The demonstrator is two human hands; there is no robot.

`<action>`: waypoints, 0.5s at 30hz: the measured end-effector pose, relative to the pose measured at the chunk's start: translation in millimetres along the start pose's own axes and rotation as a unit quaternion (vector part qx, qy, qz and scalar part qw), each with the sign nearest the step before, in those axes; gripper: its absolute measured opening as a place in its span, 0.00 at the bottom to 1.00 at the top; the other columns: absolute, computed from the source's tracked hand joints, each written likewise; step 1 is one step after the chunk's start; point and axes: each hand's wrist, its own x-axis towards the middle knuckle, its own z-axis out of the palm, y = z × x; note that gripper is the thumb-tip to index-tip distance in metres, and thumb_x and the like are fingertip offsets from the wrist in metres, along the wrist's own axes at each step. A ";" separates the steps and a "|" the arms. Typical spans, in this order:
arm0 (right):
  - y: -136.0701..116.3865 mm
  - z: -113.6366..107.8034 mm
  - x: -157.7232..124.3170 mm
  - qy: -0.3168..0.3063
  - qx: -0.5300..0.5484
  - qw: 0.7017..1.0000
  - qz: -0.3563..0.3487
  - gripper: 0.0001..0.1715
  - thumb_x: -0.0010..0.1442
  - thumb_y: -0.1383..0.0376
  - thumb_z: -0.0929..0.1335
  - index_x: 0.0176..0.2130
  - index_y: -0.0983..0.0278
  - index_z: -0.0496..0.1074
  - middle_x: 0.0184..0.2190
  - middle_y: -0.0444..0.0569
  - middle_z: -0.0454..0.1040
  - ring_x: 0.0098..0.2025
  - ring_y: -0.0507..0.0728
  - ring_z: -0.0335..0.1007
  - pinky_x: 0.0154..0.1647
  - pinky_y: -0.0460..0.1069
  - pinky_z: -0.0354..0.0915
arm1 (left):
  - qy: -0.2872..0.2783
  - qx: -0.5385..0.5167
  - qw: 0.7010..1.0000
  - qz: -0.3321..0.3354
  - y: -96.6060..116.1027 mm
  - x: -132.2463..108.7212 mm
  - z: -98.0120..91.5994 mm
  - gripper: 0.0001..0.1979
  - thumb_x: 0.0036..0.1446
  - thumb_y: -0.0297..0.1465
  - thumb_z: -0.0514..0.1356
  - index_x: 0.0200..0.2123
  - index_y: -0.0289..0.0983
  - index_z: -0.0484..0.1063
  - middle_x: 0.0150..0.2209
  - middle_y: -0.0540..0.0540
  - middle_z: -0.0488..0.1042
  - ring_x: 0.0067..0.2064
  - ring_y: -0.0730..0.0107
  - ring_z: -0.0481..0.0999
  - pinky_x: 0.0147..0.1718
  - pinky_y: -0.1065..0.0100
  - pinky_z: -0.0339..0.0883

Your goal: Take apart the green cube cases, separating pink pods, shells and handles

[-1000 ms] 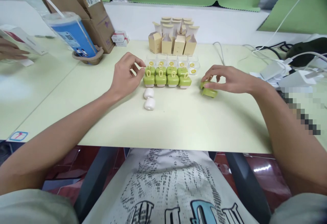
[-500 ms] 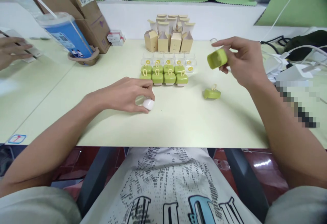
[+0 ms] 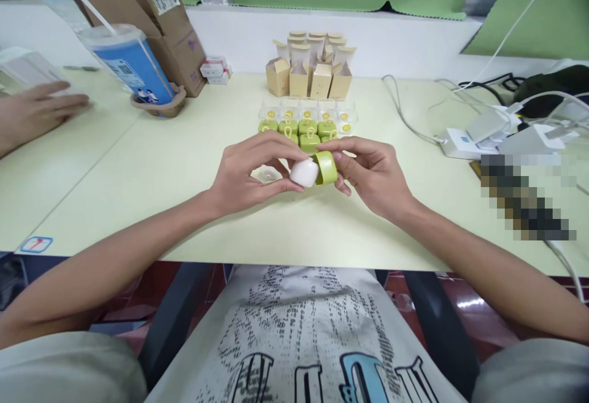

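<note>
My left hand (image 3: 257, 167) pinches a small glossy white rounded case (image 3: 304, 173) between thumb and fingers, above the table. In my right hand (image 3: 368, 170) is a hollow green cover (image 3: 327, 167), its opening facing left against the white case. The case's right end meets the cover's rim; how far it goes in, I cannot tell. Just behind my hands stand rows of green-covered cases (image 3: 309, 141) with pale loops, partly hidden by my fingers. Through the gap of my left hand shows a small translucent piece (image 3: 269, 173) on the table.
Clear plastic holders (image 3: 308, 108) with yellow labels stand behind the green cases. Open small cartons (image 3: 321, 79) are farther back. Left are a blue cup (image 3: 133, 65), a cardboard box (image 3: 181, 47) and another person's hand (image 3: 41, 108). Right lie a power strip (image 3: 464, 144) and cables.
My left hand has lifted the white case from the table and moved right. My right hand has brought the green cover left and down to it. The loose green lid is now out of sight.
</note>
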 end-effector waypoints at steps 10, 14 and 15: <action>9.4 0.1 -1.0 -0.040 0.040 0.998 -0.023 0.20 0.72 0.42 0.80 0.53 0.51 0.88 0.42 0.46 0.80 0.34 0.54 0.72 0.30 0.51 0.72 | 0.044 0.024 0.998 0.030 0.8 -5.8 6.2 0.16 0.69 0.52 0.77 0.50 0.49 0.87 0.46 0.44 0.90 0.42 0.61 0.89 0.36 0.60 0.90; 10.1 1.4 -1.8 -0.082 0.017 0.996 -0.040 0.24 0.68 0.48 0.84 0.57 0.52 0.84 0.52 0.47 0.82 0.44 0.55 0.77 0.45 0.52 0.80 | 0.052 0.039 0.998 0.024 1.6 -6.9 4.8 0.18 0.68 0.54 0.78 0.50 0.50 0.88 0.46 0.44 0.90 0.41 0.61 0.89 0.35 0.60 0.90; 10.4 2.1 -2.4 -0.077 0.010 0.996 -0.043 0.24 0.68 0.49 0.85 0.57 0.52 0.83 0.52 0.47 0.82 0.46 0.56 0.78 0.48 0.52 0.81 | 0.052 0.038 0.998 0.027 1.6 -6.8 4.3 0.19 0.67 0.54 0.78 0.51 0.50 0.88 0.46 0.45 0.90 0.40 0.61 0.89 0.35 0.59 0.90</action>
